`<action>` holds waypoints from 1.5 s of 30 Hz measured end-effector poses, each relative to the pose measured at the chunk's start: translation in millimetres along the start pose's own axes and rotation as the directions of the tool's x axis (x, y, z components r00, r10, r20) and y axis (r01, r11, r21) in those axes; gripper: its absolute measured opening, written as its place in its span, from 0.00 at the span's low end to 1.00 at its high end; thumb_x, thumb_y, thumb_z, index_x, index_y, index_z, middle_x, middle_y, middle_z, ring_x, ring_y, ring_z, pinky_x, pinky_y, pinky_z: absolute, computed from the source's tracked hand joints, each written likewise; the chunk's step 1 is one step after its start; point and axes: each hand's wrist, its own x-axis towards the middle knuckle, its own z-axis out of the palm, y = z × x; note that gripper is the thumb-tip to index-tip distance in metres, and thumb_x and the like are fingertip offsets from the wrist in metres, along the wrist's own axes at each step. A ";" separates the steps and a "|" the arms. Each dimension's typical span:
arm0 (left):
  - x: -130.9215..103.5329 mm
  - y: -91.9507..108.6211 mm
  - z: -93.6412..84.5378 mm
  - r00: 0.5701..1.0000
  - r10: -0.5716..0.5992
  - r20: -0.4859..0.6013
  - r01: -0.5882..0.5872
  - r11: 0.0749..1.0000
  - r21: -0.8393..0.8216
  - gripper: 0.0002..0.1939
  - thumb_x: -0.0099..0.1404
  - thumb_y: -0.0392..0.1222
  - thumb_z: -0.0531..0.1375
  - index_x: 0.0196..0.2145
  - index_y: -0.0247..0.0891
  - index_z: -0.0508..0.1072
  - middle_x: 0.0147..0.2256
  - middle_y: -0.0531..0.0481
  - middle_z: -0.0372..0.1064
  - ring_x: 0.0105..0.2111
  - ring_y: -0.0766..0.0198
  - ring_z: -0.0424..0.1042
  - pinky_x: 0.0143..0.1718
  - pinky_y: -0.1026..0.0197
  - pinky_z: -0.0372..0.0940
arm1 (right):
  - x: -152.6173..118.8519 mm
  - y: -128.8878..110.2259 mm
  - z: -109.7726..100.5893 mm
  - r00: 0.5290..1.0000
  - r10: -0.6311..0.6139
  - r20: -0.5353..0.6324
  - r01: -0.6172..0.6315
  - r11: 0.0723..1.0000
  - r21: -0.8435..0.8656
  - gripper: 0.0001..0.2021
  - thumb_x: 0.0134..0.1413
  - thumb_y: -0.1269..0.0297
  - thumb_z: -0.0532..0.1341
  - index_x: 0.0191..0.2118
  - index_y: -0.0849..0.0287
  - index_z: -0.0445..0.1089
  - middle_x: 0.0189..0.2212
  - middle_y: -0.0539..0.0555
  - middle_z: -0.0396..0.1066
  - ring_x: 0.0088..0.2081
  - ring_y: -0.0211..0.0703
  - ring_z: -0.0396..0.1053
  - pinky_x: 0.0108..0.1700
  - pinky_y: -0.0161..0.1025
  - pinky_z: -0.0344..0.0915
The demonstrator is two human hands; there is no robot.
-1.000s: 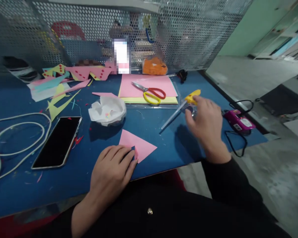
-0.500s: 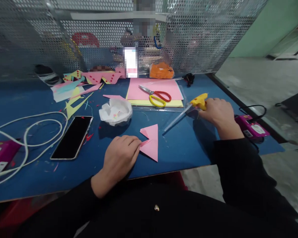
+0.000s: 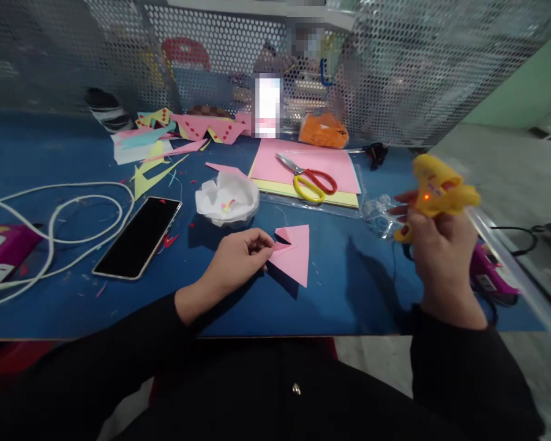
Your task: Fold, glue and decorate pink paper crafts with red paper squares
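My left hand (image 3: 232, 264) is closed in a pinch on the left side of a pink folded paper (image 3: 294, 260). The paper has a notch at its upper left and rests low over the blue table. Off to the right, my right hand (image 3: 445, 254) is wrapped round a yellow hot glue gun (image 3: 441, 187) held above the table. A small orange light glows on the gun's side. From its back a long clear glue stick (image 3: 517, 263) slants down to the right. A crumpled clear plastic wrapper (image 3: 379, 214) lies just left of that hand.
Scissors (image 3: 310, 177) lie on stacked coloured paper (image 3: 312, 156). A white paper bowl (image 3: 227, 199) holds scraps. At left are a phone (image 3: 138, 237), white cable (image 3: 50, 236) and purple power strip (image 3: 9, 254); another purple strip (image 3: 491, 269) sits right. A perforated metal screen (image 3: 229, 43) stands behind.
My right hand has lifted the glue gun off the table and turned it, so the stick now points right instead of left. My left hand has its fingers more raised, pinching the paper. The view has shifted.
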 end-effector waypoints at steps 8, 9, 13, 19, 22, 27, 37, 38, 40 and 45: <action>2.1 1.7 -4.5 0.969 -0.219 0.115 0.248 0.870 -0.425 0.09 0.60 0.41 0.63 0.36 0.34 0.80 0.21 0.52 0.71 0.20 0.69 0.69 0.21 0.67 0.63 | -90.9 -38.7 29.1 0.887 -0.077 0.455 -0.129 0.905 0.406 0.08 0.62 0.62 0.60 0.45 0.52 0.73 0.39 0.52 0.77 0.37 0.44 0.76 0.37 0.43 0.73; 2.1 2.0 -4.6 0.968 -0.223 0.118 0.253 0.861 -0.441 0.09 0.60 0.41 0.63 0.35 0.34 0.80 0.23 0.52 0.73 0.20 0.69 0.69 0.22 0.67 0.64 | -95.4 -39.7 30.8 0.872 -0.142 0.469 -0.059 0.920 0.388 0.08 0.62 0.64 0.59 0.45 0.51 0.73 0.39 0.52 0.76 0.38 0.44 0.75 0.38 0.43 0.73; 2.3 2.7 -4.6 0.965 -0.228 0.129 0.261 0.849 -0.458 0.09 0.59 0.38 0.62 0.36 0.36 0.81 0.28 0.51 0.76 0.22 0.70 0.70 0.25 0.68 0.65 | -98.3 -40.0 35.1 0.820 -0.287 0.495 0.116 0.931 0.346 0.06 0.61 0.66 0.59 0.43 0.53 0.70 0.38 0.53 0.73 0.39 0.45 0.74 0.38 0.43 0.73; 2.8 7.0 -6.5 0.943 -0.303 0.135 0.331 0.834 -0.442 0.09 0.60 0.42 0.63 0.34 0.36 0.80 0.21 0.54 0.72 0.20 0.69 0.69 0.20 0.69 0.62 | -97.2 -39.7 38.2 0.791 -0.334 0.513 0.235 0.940 0.249 0.05 0.62 0.65 0.58 0.43 0.55 0.67 0.34 0.51 0.72 0.33 0.40 0.72 0.32 0.38 0.70; 3.2 8.7 -6.9 0.937 -0.326 0.128 0.347 0.818 -0.458 0.07 0.59 0.41 0.63 0.33 0.36 0.79 0.21 0.55 0.71 0.18 0.70 0.70 0.19 0.71 0.62 | -100.3 -38.7 37.8 0.786 -0.363 0.500 0.280 0.931 0.235 0.04 0.62 0.65 0.58 0.42 0.56 0.66 0.32 0.51 0.71 0.31 0.39 0.71 0.31 0.37 0.69; 4.7 8.3 -6.4 0.925 -0.360 0.123 0.376 0.811 -0.449 0.03 0.58 0.38 0.63 0.30 0.36 0.76 0.20 0.56 0.71 0.18 0.70 0.70 0.17 0.71 0.61 | -105.7 -36.4 38.2 0.793 -0.379 0.478 0.320 0.926 0.203 0.03 0.62 0.66 0.59 0.41 0.56 0.66 0.32 0.51 0.71 0.32 0.39 0.71 0.31 0.37 0.68; 4.4 6.5 -5.4 0.934 -0.341 0.107 0.351 0.818 -0.455 0.04 0.56 0.40 0.64 0.29 0.38 0.75 0.19 0.55 0.71 0.18 0.68 0.70 0.19 0.68 0.64 | -108.6 -36.4 39.1 0.810 -0.356 0.465 0.307 0.934 0.181 0.02 0.62 0.65 0.59 0.40 0.55 0.65 0.30 0.50 0.69 0.30 0.39 0.69 0.30 0.38 0.65; 4.5 6.7 -5.3 0.936 -0.338 0.104 0.347 0.821 -0.455 0.04 0.56 0.41 0.64 0.28 0.38 0.75 0.19 0.55 0.71 0.17 0.68 0.70 0.19 0.68 0.64 | -108.5 -35.9 39.5 0.812 -0.355 0.463 0.305 0.935 0.181 0.02 0.63 0.65 0.59 0.40 0.55 0.65 0.29 0.49 0.68 0.30 0.39 0.68 0.30 0.38 0.65; 5.0 7.0 -5.2 0.939 -0.331 0.099 0.338 0.825 -0.453 0.04 0.56 0.41 0.64 0.28 0.38 0.75 0.19 0.55 0.71 0.17 0.68 0.70 0.19 0.68 0.64 | -108.2 -35.1 40.0 0.810 -0.366 0.457 0.318 0.931 0.182 0.03 0.63 0.64 0.59 0.39 0.55 0.65 0.29 0.49 0.68 0.29 0.38 0.68 0.29 0.37 0.65; 5.3 5.5 -5.1 0.942 -0.320 0.098 0.329 0.828 -0.454 0.04 0.57 0.40 0.64 0.28 0.38 0.75 0.20 0.55 0.72 0.18 0.68 0.70 0.19 0.69 0.64 | -107.4 -35.0 40.2 0.806 -0.373 0.460 0.333 0.928 0.168 0.04 0.63 0.63 0.59 0.38 0.56 0.65 0.28 0.48 0.67 0.27 0.36 0.67 0.27 0.36 0.63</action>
